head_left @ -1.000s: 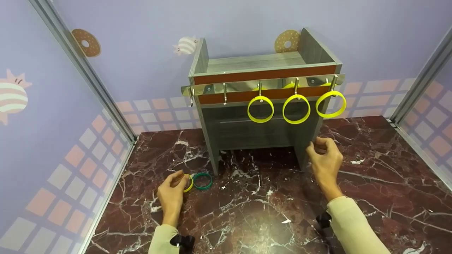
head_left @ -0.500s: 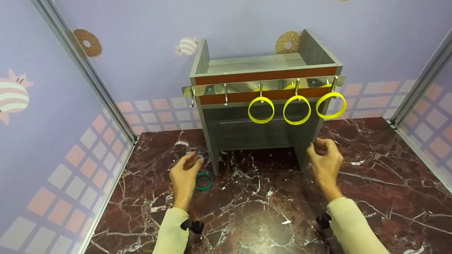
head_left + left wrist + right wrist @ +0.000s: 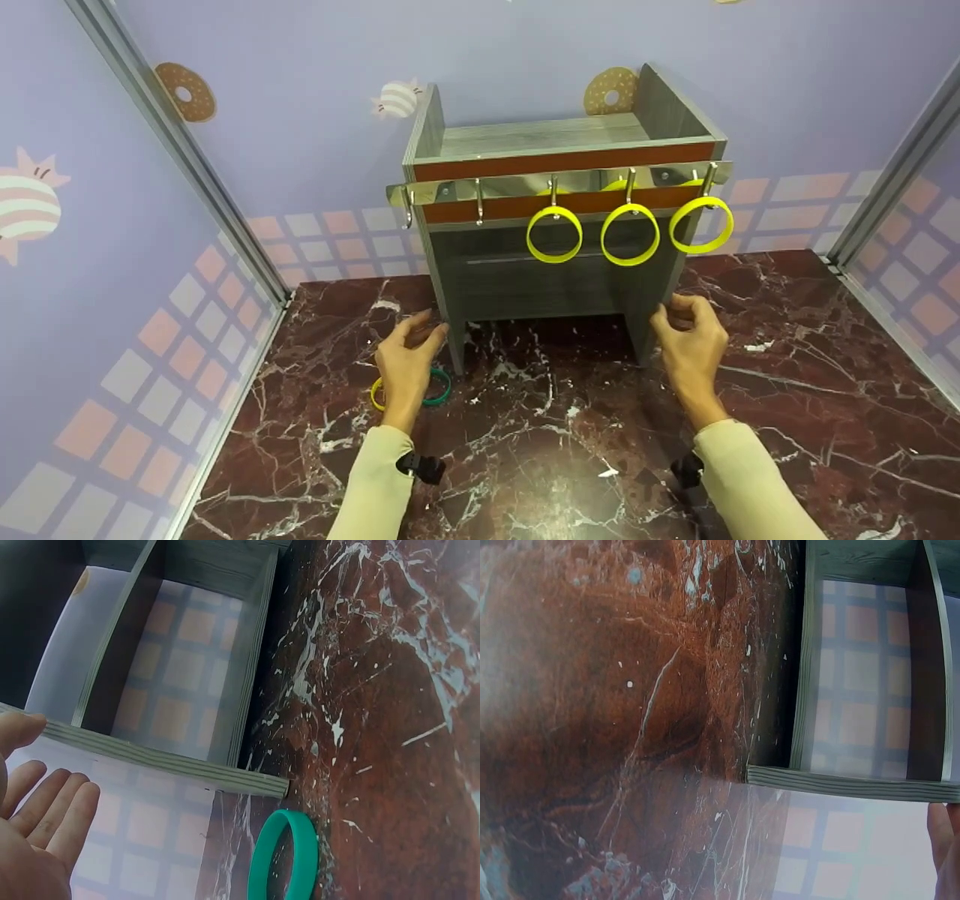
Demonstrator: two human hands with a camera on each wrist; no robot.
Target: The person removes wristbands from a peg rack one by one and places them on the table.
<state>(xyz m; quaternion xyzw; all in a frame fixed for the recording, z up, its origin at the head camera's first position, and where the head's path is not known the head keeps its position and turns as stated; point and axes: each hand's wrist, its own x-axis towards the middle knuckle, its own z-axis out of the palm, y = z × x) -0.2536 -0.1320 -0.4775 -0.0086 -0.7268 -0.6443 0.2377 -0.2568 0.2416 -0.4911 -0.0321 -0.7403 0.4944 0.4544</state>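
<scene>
A small grey wood-grain shelf [image 3: 540,289] carries a metal hook rail [image 3: 517,184] across its front, with three yellow wristbands [image 3: 630,235] hanging from hooks. My right hand [image 3: 691,337] holds the front edge of the right side panel, thumb and curled fingers at it; the right wrist view shows only part of that hand [image 3: 943,847] at the panel. Beside the left panel is my left hand [image 3: 407,360], fingers fairly straight; in the left wrist view its thumb [image 3: 21,732] overlaps the panel's edge. Under it lie a green wristband [image 3: 304,855] and a yellow wristband [image 3: 377,394], both partly hidden.
The shelf stands on a dark red marbled table [image 3: 525,465] near the patterned back wall [image 3: 315,150]. Metal-framed side walls [image 3: 172,127] close in the left and right. Two left hooks [image 3: 480,202] on the rail hold no bands.
My left hand has let go of the yellow wristband on the table and moved right and forward to the shelf's left panel. The right hand stays at the right panel.
</scene>
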